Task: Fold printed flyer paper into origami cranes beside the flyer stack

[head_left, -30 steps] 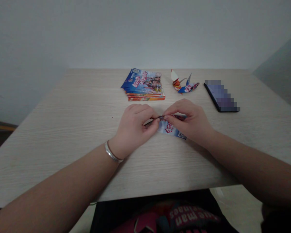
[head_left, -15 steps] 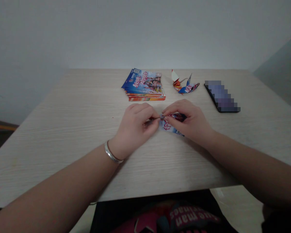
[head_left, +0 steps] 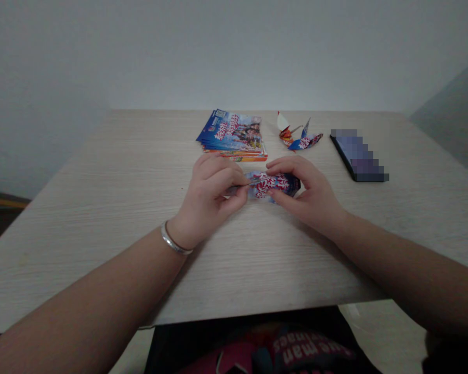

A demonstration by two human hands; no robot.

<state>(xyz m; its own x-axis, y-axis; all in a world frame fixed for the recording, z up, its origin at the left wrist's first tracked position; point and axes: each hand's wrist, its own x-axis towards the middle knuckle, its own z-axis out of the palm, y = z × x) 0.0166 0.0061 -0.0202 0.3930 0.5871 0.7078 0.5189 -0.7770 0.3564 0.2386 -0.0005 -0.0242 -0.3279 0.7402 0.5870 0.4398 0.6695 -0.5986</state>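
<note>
Both my hands hold a small folded piece of printed paper, blue and red with white lettering, just above the wooden table. My left hand, with a silver bangle on its wrist, pinches the paper's left end between thumb and fingers. My right hand grips the right end, its fingers curled over the top and the thumb underneath. The paper's middle faces up between the two hands.
A stack of colourful printed sheets lies behind my hands. To its right sits a folded paper figure, and further right a dark phone. A pale wall rises behind the table. My lap shows below the table's front edge.
The paper has turned up between my hands, so its printed face with white lettering now shows. Both hands have shifted slightly away from me.
</note>
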